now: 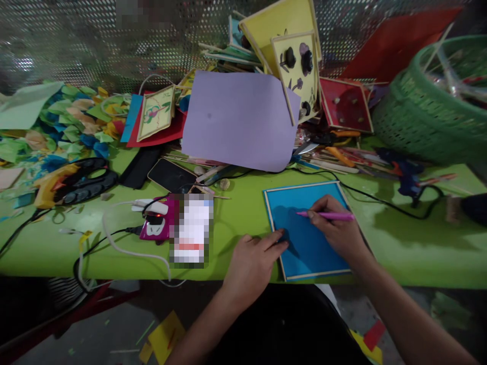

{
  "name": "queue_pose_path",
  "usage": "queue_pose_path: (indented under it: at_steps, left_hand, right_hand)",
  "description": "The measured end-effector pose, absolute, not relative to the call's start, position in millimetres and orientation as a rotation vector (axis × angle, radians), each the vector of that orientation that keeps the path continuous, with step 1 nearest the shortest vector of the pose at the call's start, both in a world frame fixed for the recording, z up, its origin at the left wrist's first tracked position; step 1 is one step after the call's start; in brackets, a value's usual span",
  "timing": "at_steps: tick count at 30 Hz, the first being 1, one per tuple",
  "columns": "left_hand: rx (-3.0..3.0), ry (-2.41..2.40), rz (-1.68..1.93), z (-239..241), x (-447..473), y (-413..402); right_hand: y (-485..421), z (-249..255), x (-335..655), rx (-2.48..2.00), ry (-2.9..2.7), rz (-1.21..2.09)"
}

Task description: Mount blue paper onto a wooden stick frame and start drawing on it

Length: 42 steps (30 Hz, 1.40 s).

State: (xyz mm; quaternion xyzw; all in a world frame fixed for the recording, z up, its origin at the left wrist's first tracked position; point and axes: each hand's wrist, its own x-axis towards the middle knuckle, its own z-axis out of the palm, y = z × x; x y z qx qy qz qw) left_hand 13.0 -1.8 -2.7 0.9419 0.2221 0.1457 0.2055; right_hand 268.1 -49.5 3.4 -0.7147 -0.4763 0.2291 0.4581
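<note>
A blue sheet point(300, 243) framed with thin wooden sticks lies flat at the front of the green table. My right hand point(338, 228) is closed around a pink pen point(335, 216) above the sheet. The pen's tip points left, and I cannot tell whether it touches the surface. No marks show on the blue. Resting at the sheet's left edge is my left hand point(256, 261), its fingers stretched over the stick border point(271, 213) and holding nothing.
Left of my hands lie a phone point(193, 228) with a lit screen, a pink power strip point(155, 228) and cables. Behind are a purple sheet point(239, 119), scissors point(308, 147), framed pictures point(299, 71), a glue gun point(407, 172), a green basket point(411, 106) and paper scraps point(76, 114).
</note>
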Motion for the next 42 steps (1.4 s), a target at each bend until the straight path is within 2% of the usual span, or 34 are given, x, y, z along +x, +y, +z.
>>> queue_pose_path:
  at_steps: [22,42]
  left_hand:
    - [2.647,0.624,0.379,-1.7,13.5,-1.9]
    - [2.609,0.609,0.431,-3.9,12.9,-2.0]
  right_hand:
    - [-49.9,5.8,263.5,-1.741,-1.161,0.69]
    - [-46.2,7.0,260.4,-1.75,-1.149,0.657]
